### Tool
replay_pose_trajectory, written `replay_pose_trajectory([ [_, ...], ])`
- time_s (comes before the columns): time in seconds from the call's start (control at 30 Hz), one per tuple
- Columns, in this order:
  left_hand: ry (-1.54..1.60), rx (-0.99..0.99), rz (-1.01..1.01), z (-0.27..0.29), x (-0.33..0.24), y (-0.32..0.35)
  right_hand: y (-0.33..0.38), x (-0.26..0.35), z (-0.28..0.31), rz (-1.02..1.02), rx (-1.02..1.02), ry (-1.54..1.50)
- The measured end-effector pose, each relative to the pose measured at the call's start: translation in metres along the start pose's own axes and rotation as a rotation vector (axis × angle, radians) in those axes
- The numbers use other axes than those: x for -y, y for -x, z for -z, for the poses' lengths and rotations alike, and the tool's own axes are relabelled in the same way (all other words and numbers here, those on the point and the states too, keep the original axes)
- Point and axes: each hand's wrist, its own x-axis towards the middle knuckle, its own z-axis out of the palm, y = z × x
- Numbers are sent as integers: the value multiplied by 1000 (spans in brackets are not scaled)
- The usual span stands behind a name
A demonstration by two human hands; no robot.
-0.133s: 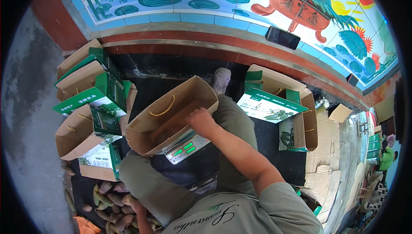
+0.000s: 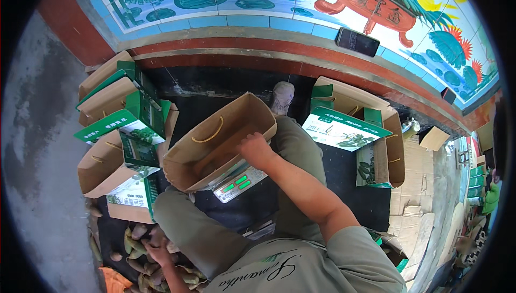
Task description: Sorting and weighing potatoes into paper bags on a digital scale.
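Observation:
An open cardboard box with a yellow cord handle stands tilted in front of me, over a digital scale with lit green displays. My right hand is closed over the box's near right rim, fingers curled inside. What shows of the box's inside is bare brown cardboard. Down at the lower left, my left hand is over a pile of brownish and greenish root vegetables, which look like sweet potatoes. Its fingers are spread and touch the pile; no vegetable is clearly in its grip.
Several green-and-white open cartons crowd the left side, and more cartons stand at the right. A phone leans on the painted tile wall. Flattened cardboard covers the right-hand floor. An orange cloth or bag lies lower left.
My left hand has shifted left and up over the root vegetables, its fingers now spread and more in sight. The right hand stays on the box rim. The whole view has shifted slightly.

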Motion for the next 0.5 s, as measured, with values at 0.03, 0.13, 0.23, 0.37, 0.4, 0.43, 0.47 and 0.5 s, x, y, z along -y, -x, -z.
replay_pose_trajectory([
  [0.03,175,-134,-68,10,15,-10,-2,2,1,14,-4,3],
  [0.13,250,-274,-213,43,-62,0,4,2,7,6,48,51],
  [0.23,357,-298,-294,68,-127,8,5,1,-3,5,65,64],
  [0.37,562,-298,-437,66,-189,23,8,-1,-5,41,87,27],
  [0.4,549,-236,-455,64,-208,31,10,-3,-8,41,65,5],
  [0.43,536,-170,-476,60,-228,37,12,-4,-10,36,44,-18],
  [0.47,556,-124,-504,55,-238,38,14,-5,-10,51,43,-29],
  [0.5,578,-85,-529,50,-244,39,14,-5,-7,57,-1,-125],
])
